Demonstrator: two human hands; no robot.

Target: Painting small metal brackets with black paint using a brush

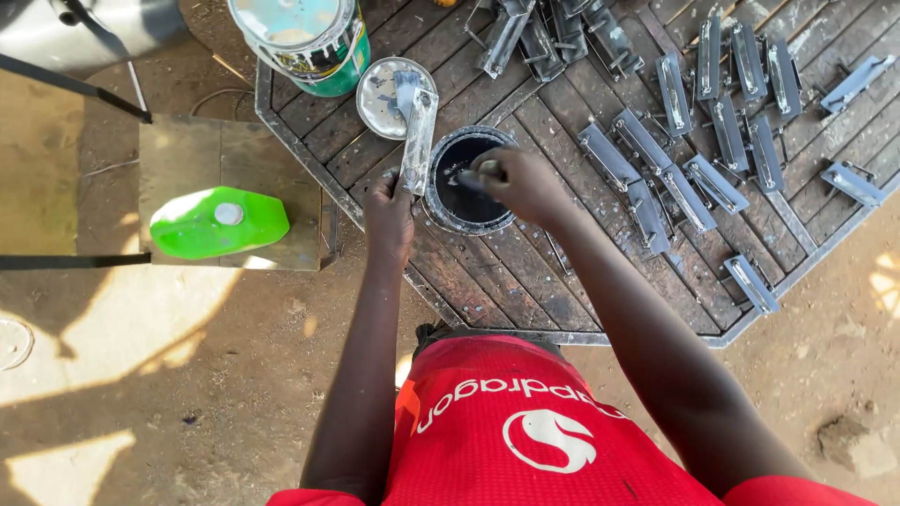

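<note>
While the left hand (389, 217) is closed around the lower end of a paint-smeared metal bracket (418, 131), holding it upright just left of centre frame, the right hand (520, 183) hovers over a small round can of black paint (466, 180), its grip pinched on something thin and pale that dips into the can; what that is cannot be told. The can sits on a slatted wooden worktop (525, 272) with a metal edge. A round lid (380, 98) lies just above the can, touching the bracket's top, and a bigger green-and-white paint tin (314, 42) stands at upper centre. Many grey metal brackets (689, 159) lie spread across the upper right. A bright green jug (217, 222) rests on a board at the left.
</note>
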